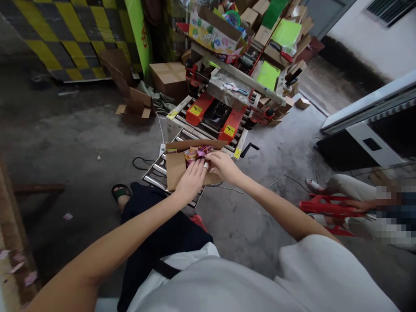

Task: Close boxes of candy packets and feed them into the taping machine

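An open cardboard box (177, 171) with its flaps raised stands on the roller conveyor. Several small, shiny pink, purple and yellow packets (192, 154) lie inside it. My left hand (192, 177) rests over the near side of the packets, its fingers stretched out and flat. From the right, my right hand (223, 165) reaches into the box with bent fingers drawn together at a purple packet. What those fingertips hold, if anything, is hidden. Something small and white shows between the two hands.
Beyond the box stands a carton-sealing machine (224, 112) with red rails and a crank. Flattened and open cartons (169, 80) lie behind it. A roller conveyor (159, 169) carries the box. At right, a person sits near a red plastic stool (331, 210). Cables cross the floor.
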`<state>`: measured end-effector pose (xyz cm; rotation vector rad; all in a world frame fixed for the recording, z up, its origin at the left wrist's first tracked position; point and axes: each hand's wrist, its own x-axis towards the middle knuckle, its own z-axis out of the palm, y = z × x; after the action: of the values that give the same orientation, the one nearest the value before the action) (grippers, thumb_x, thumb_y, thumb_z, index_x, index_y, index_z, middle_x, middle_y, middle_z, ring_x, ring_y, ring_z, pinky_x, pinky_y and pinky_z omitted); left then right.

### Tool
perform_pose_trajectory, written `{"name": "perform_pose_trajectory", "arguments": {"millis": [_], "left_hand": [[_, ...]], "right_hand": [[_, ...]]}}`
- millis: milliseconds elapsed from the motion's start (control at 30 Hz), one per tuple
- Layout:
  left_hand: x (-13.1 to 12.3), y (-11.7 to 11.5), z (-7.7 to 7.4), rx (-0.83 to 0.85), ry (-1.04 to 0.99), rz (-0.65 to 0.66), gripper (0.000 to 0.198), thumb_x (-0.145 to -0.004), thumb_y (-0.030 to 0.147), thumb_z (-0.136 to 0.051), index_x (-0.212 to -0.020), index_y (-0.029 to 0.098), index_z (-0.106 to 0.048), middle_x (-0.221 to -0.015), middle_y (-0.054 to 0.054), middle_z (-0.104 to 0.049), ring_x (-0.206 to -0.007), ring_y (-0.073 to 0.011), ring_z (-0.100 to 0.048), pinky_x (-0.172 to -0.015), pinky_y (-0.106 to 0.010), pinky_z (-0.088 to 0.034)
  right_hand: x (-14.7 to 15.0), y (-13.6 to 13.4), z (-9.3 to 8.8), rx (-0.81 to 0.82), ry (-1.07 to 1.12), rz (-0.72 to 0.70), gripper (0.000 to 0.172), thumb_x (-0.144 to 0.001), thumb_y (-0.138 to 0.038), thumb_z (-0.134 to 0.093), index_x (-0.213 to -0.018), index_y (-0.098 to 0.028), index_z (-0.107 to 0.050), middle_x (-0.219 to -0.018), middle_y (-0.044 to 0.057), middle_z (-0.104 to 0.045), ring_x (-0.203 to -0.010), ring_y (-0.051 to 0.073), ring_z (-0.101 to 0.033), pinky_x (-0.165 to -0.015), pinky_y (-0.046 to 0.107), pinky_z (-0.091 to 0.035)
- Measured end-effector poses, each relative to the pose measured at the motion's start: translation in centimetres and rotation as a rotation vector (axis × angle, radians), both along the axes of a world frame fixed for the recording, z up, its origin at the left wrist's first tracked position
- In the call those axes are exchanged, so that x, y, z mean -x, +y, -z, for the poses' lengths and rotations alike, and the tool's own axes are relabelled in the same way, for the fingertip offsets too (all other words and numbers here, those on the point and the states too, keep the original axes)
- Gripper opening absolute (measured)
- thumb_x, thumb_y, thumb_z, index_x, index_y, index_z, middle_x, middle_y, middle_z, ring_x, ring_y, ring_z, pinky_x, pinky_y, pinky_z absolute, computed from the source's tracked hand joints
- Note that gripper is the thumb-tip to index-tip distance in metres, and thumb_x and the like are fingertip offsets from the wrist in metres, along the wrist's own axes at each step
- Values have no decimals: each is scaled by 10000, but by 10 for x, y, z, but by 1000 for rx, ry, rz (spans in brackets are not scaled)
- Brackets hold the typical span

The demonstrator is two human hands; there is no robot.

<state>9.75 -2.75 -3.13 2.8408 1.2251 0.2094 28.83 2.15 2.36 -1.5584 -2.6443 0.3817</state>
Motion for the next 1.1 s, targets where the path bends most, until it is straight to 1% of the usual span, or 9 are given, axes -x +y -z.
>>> {"name": "perform_pose_trajectory", "arguments": {"millis": [133, 267, 400, 533, 633, 700, 800, 967, 1100], "left_hand": [[-4, 8, -1, 25, 29, -2, 657, -941, 265, -561, -1458, -112, -409, -1457, -343, -487, -1390, -413, -468, -1220, -543, -284], [-7, 16, -7, 53, 34, 12, 677, -903, 353, -641, -1365, -120, -496, -1288, -343, -594, -1234, -408, -558, -1159, -533, -335], [-8, 22, -11, 102, 93, 40, 667, -891, 391, -661, -1321, -103, -538, -1239, -327, -615, -1168, -398, -589, -1091, -492, -355], [-7, 25, -11, 86, 86, 57, 625, -888, 404, -660, -1284, -71, -567, -1208, -304, -629, -1142, -392, -592, -1045, -470, -358], [-5, 25, -11, 96, 65, 45, 609, -871, 395, -681, -1268, -54, -572, -1163, -280, -643, -1118, -377, -599, -1018, -460, -378], [-4, 24, -9, 93, 48, 20, 708, -842, 401, -720, -1332, -72, -524, -1195, -287, -635, -1156, -380, -592, -1060, -466, -369], [-1, 20, -4, 34, -17, 14, 784, -832, 410, -745, -1387, -80, -486, -1290, -310, -601, -1252, -398, -556, -1124, -493, -364], [14, 4, 9, -69, -212, 184, 354, -980, 286, -543, -1232, 64, -657, -1266, -223, -664, -1332, -307, -538, -1198, -482, -376], [44, -1, 1, -77, -232, 103, 438, -938, 235, -610, -1370, 168, -573, -1487, -176, -538, -1462, -279, -418, -1245, -493, -308]], "right_hand": [[7, 18, 10, 104, -60, -271, 497, -864, -84, -513, -1325, -202, -658, -1311, 117, -675, -1213, 262, -593, -957, 364, -439], [24, 47, 14, 208, -231, -311, 378, -868, -101, -490, -1109, -196, -765, -1146, 99, -749, -1097, 243, -653, -874, 320, -437], [27, 40, 5, 220, -188, -318, 392, -818, -67, -501, -1088, -153, -772, -1131, 108, -756, -1078, 246, -670, -893, 315, -461], [24, 35, -20, 80, 134, -232, 425, -863, -101, -462, -1155, -186, -759, -1095, 71, -764, -1006, 216, -687, -887, 310, -503], [35, 54, -36, -208, 310, -65, 452, -931, -212, -489, -1354, -179, -645, -1344, 115, -660, -1239, 260, -596, -1062, 396, -459], [45, 61, -36, -257, 257, 23, 497, -937, -295, -555, -1412, -150, -586, -1427, 156, -595, -1342, 299, -519, -1147, 456, -387], [52, 39, -14, -154, 155, 59, 485, -955, -374, -575, -1375, -134, -606, -1342, 174, -652, -1294, 307, -561, -1161, 482, -356], [33, -25, 41, -139, 224, 11, 498, -1014, -301, -370, -1468, -178, -536, -1536, 118, -508, -1452, 235, -433, -1218, 468, -289], [25, -28, 55, -136, 260, -1, 505, -1009, -333, -392, -1472, -199, -539, -1539, 103, -507, -1468, 226, -424, -1229, 479, -303]]}}
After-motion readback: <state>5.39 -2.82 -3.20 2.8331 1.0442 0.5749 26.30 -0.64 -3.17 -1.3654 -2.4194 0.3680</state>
